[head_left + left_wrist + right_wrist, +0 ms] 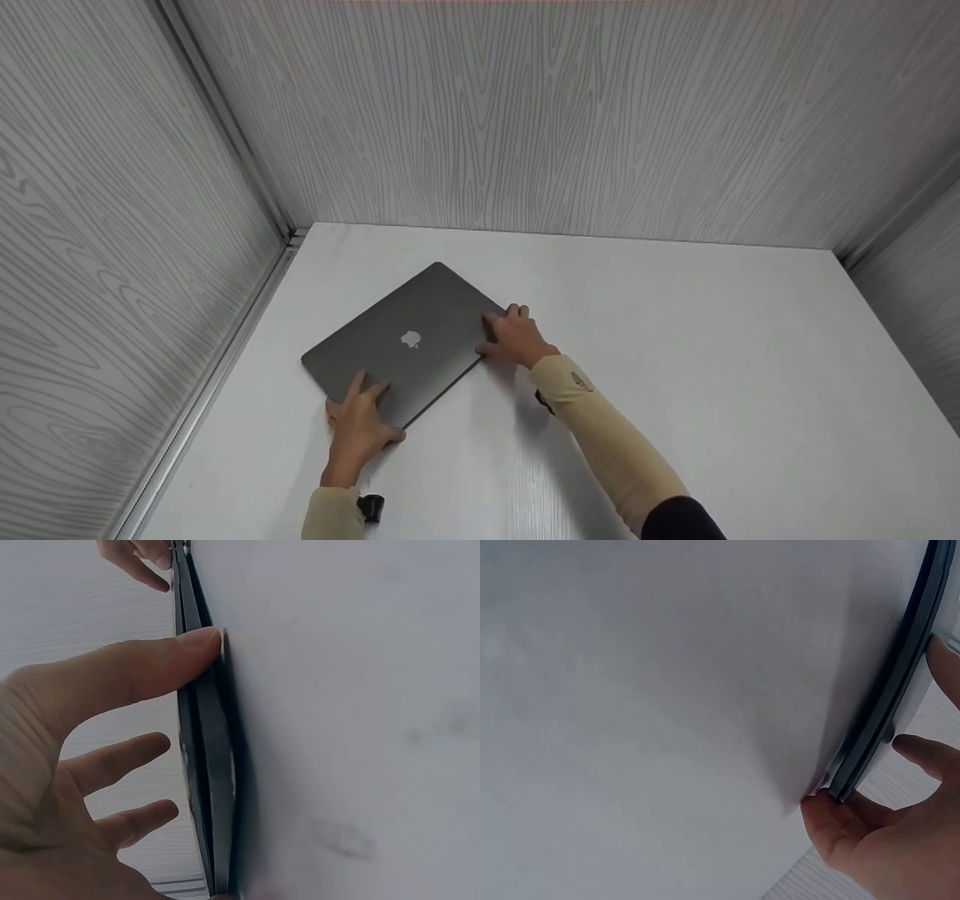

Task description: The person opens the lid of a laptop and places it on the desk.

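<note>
A closed dark grey laptop [420, 315] with a pale apple logo on its lid lies at an angle on the white tabletop. My left hand [358, 424] grips its near left corner in the head view. The left wrist view shows that thumb against the laptop's side edge [217, 757], with two fingers extended over the lid. Around the right corner, my right hand [517, 337] holds the laptop between thumb and fingers. In the right wrist view, fingertips [821, 814] of this hand wrap the end of the laptop's edge. Whether the laptop is raised off the table, I cannot tell.
The white tabletop [697, 375] extends to the right of the laptop. Wood-grain panels stand behind it [525, 112] and along the left side [112, 262], where a metal rail [225, 360] runs by the table edge. Another panel [915, 277] stands at right.
</note>
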`<action>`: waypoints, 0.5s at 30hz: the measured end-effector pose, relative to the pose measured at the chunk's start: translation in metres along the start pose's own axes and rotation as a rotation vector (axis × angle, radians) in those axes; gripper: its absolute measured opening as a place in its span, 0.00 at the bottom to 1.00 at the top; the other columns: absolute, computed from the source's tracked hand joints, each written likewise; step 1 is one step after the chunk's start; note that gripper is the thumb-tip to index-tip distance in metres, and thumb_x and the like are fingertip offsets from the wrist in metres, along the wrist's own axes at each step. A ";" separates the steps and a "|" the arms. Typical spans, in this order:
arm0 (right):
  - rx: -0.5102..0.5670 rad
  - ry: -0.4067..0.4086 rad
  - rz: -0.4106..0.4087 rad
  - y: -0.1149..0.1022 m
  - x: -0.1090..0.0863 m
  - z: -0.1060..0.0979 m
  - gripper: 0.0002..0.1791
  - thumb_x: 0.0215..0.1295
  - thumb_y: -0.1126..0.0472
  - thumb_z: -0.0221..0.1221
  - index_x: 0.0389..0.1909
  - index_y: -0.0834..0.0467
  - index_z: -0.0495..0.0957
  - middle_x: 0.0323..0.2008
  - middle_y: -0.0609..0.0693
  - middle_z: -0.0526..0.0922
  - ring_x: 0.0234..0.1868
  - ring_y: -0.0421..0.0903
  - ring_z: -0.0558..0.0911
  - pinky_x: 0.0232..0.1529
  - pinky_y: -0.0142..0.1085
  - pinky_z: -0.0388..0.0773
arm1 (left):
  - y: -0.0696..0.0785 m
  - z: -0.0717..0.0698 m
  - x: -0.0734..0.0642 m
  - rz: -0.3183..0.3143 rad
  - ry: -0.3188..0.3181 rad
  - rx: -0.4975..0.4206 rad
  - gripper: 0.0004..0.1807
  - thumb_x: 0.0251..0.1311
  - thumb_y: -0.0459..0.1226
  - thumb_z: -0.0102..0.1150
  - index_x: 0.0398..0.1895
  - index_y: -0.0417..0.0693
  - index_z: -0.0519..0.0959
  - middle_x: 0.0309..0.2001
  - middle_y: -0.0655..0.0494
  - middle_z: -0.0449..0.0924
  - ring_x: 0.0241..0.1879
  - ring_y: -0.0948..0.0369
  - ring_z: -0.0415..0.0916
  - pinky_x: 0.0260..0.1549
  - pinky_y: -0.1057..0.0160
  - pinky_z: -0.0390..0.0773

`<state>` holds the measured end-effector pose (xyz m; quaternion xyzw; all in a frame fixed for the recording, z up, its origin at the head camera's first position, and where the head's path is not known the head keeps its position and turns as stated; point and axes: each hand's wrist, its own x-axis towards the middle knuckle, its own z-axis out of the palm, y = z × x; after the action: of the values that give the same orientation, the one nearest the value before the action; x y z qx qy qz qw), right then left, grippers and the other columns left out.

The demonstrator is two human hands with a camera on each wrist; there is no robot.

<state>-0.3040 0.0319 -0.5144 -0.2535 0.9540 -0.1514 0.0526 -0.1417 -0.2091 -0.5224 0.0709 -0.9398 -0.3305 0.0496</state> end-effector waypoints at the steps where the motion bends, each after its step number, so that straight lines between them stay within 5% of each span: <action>1: 0.001 0.003 0.001 0.001 -0.001 -0.001 0.37 0.65 0.48 0.69 0.68 0.64 0.72 0.55 0.74 0.71 0.56 0.66 0.70 0.54 0.57 0.75 | 0.000 0.001 0.001 0.002 -0.001 -0.002 0.42 0.31 0.27 0.83 0.59 0.29 0.78 0.71 0.26 0.58 0.63 0.12 0.44 0.58 0.19 0.49; 15: 0.037 -0.004 0.056 0.019 -0.014 -0.008 0.38 0.65 0.48 0.69 0.69 0.66 0.71 0.57 0.75 0.69 0.59 0.67 0.69 0.57 0.57 0.74 | 0.007 0.007 0.012 0.087 -0.019 0.037 0.33 0.32 0.27 0.82 0.50 0.35 0.85 0.66 0.28 0.67 0.59 0.14 0.54 0.53 0.22 0.62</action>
<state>-0.3018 0.0564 -0.5122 -0.2260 0.9576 -0.1668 0.0633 -0.1550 -0.2011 -0.5228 0.0275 -0.9485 -0.3111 0.0535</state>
